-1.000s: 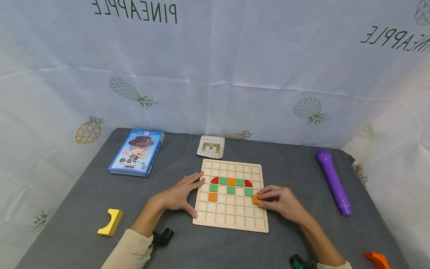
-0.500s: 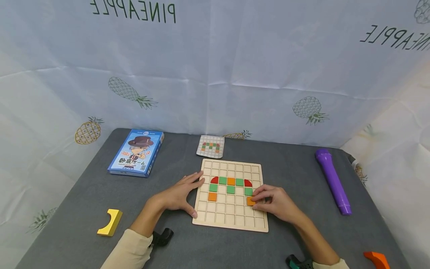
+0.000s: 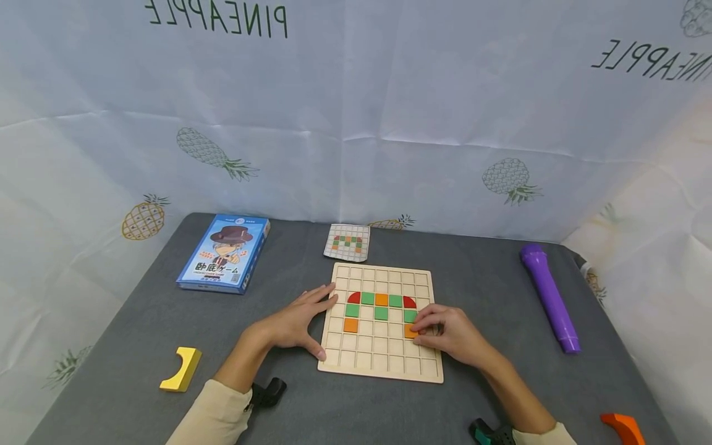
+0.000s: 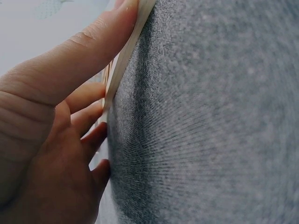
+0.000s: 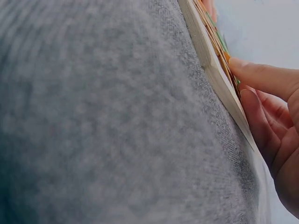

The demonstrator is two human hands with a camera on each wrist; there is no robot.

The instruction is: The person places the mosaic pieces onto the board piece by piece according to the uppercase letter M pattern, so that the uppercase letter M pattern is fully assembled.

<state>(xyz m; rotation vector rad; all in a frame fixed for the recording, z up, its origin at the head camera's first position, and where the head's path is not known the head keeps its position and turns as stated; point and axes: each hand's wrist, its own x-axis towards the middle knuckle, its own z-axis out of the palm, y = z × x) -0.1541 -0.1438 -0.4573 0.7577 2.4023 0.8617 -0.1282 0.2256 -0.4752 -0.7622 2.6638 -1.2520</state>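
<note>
A wooden grid board (image 3: 378, 361) lies on the table, with green, orange and red tiles set in its upper and middle cells. My left hand (image 3: 295, 318) rests along the board's left edge, fingers spread and thumb near the lower corner. The left wrist view shows that thumb (image 4: 88, 51) against the board's side. At the right of the pattern, my right hand (image 3: 453, 330) pinches an orange square tile (image 3: 409, 332), just below a green tile (image 3: 410, 316). Its fingertips partly cover the tile. In the right wrist view the orange tile (image 5: 227, 56) shows only as a sliver.
Behind the board lies a pattern card (image 3: 347, 243) with a similar coloured design. A blue game box (image 3: 225, 253) is at the back left, a yellow arch block (image 3: 182, 369) at the left. Rightward are a purple microphone-shaped tube (image 3: 549, 296) and an orange block (image 3: 624, 428).
My right hand has slid the orange tile left, from the board's right side to the cell under the right-hand green tile. My left hand has stayed at the board's edge.
</note>
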